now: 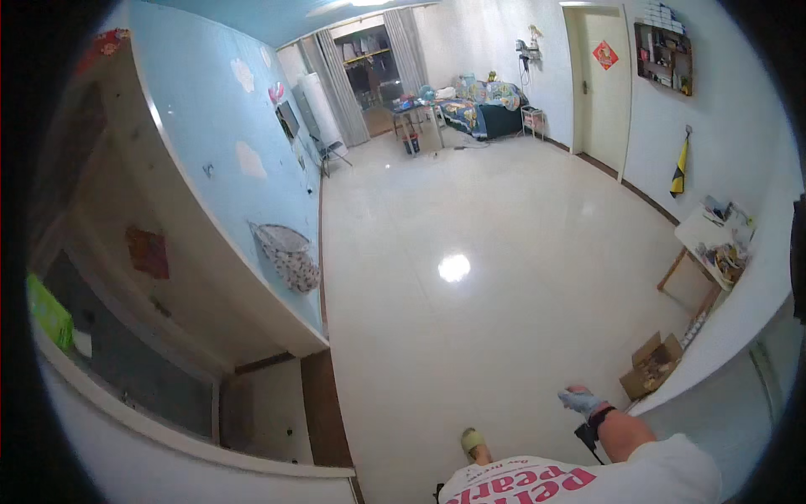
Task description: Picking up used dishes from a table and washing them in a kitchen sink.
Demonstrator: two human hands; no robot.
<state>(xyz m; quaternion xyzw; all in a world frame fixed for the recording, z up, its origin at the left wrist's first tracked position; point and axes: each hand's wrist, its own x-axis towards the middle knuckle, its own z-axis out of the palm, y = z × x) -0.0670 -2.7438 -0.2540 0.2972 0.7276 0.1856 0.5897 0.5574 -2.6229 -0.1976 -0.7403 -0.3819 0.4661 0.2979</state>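
At the lower right of the head view is my right hand (pixel 582 400), in a grey-blue glove with a dark band at the wrist. Nothing shows plainly in it; whether its fingers are closed is unclear. A black object (pixel 587 436) hangs by the wrist. Beyond the hand, against the right wall, stands an open cardboard box (pixel 652 370) with mixed things inside. My left hand is out of view. Before me lie the glossy tiled floor (pixel 472 327) and my foot in a yellow-green slipper (pixel 472 441), beneath the printed white shirt (pixel 535 482).
A white-topped table (pixel 699 239) with clutter stands along the right wall. A mesh basket (pixel 289 255) hangs on the blue wall. Farther off are a closed door (pixel 601 94), a covered sofa (pixel 482 113) and a small table (pixel 409 108). A wall edge juts in at left.
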